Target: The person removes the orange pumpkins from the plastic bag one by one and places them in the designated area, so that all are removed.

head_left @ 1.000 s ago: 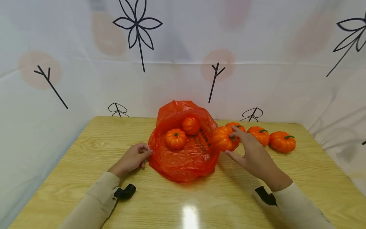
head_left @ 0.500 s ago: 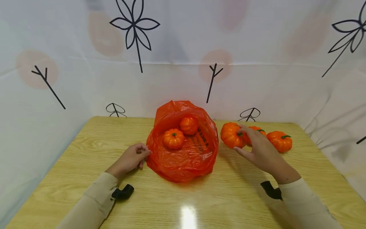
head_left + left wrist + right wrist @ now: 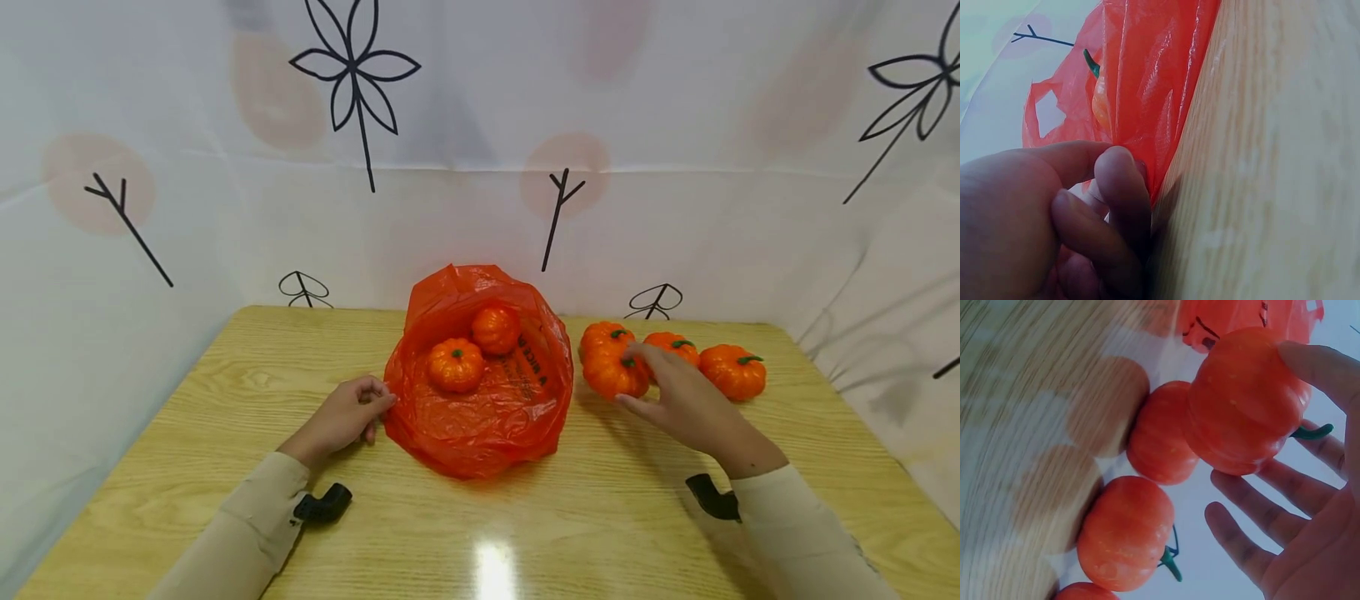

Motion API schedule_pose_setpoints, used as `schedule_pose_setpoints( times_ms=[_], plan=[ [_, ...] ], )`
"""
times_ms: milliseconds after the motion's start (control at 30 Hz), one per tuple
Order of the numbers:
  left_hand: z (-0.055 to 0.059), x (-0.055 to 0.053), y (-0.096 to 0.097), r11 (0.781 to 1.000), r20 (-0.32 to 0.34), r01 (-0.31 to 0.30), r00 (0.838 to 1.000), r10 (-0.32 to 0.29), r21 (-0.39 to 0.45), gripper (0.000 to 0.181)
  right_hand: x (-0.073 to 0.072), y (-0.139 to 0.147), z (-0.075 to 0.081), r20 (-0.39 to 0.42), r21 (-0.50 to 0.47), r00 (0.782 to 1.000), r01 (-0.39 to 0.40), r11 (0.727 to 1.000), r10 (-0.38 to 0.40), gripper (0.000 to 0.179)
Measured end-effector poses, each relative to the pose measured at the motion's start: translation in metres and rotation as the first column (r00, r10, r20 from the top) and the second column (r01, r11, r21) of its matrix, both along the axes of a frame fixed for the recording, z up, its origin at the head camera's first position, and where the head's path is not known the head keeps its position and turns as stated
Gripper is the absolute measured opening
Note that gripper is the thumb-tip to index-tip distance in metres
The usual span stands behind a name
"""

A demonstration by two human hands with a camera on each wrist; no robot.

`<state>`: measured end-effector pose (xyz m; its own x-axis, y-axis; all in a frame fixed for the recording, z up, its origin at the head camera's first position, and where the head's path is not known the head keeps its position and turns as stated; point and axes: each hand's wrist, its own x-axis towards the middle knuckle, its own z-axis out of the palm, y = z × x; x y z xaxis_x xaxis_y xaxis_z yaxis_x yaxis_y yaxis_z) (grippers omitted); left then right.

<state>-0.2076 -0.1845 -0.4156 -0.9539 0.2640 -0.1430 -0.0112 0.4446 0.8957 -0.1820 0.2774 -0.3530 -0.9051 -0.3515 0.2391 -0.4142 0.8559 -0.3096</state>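
My left hand (image 3: 345,417) pinches the left rim of a red plastic bag (image 3: 480,454) that stands with its mouth open. Two small orange pumpkins lie inside: a nearer pumpkin (image 3: 455,365) and a farther pumpkin (image 3: 496,328). To the right of the bag, my right hand (image 3: 686,408) holds another orange pumpkin (image 3: 611,375) between thumb and fingers. In the right wrist view this held pumpkin (image 3: 1247,400) partly covers a pumpkin (image 3: 1163,434) behind it. The left wrist view has thumb and fingers of the left hand (image 3: 1091,206) on the bag film (image 3: 1154,81).
Behind the held pumpkin, a pumpkin (image 3: 607,333) begins a row, with a second (image 3: 672,343) and a third (image 3: 733,372) farther right. All rest on the wooden table (image 3: 390,533). A patterned white cloth (image 3: 465,217) hangs behind it.
My right hand has drawn the held pumpkin rightward, away from the bag's right rim, then a little lower and nearer. The left hand keeps its pinch on the bag.
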Motion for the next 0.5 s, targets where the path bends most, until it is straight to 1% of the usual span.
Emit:
schedule_pose_setpoints(
  times_ms=[200,300,500],
  plan=[
    [-0.0019,-0.0001,0.0008,1.0,0.006,-0.009,1.0,0.009,-0.01,0.021,-0.0007,0.0017,-0.0003,0.036,0.005,0.999,0.012,1.0,-0.012,0.06],
    [-0.0022,-0.0005,0.0012,1.0,0.01,-0.016,1.0,0.016,-0.011,0.02,-0.001,0.0023,-0.0007,0.045,0.012,0.999,0.013,1.0,-0.013,0.06],
    [-0.0021,-0.0008,0.0012,1.0,0.004,-0.011,1.0,0.011,-0.007,0.02,-0.0021,0.0033,-0.0016,0.051,0.02,0.999,0.012,1.0,-0.013,0.061]
  ],
)
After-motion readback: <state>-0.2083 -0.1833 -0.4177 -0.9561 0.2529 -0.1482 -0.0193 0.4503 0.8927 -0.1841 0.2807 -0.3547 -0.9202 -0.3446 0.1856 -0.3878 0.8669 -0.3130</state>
